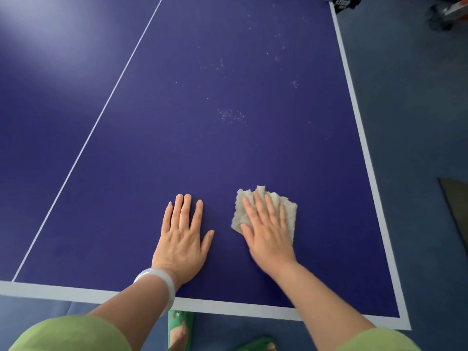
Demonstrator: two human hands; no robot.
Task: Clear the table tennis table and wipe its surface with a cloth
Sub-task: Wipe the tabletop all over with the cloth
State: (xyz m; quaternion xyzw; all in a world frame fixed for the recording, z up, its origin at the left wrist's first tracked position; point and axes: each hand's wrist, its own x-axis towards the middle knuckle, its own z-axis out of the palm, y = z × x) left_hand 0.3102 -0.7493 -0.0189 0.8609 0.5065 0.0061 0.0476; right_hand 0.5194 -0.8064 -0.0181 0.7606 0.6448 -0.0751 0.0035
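Now wiping: cloth under the right hand, dust ahead.
Right hand (268,234) lies flat, fingers straight, pressing the cloth (288,212) onto the table (177,153) near its near right corner. Left hand (182,234) rests flat and empty just beside it. Pale specks (231,116) lie farther up the table, ahead and slightly left of the cloth, so the next stroke likely goes forward.

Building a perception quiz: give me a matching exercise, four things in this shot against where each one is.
Things: 1 left hand; 2 cloth; 3 bracelet; 4 white specks.
Places: a under the right hand; b flat on the bare table; c on the wrist; d scattered farther up the table.
Pairs: 1-b, 2-a, 3-c, 4-d.
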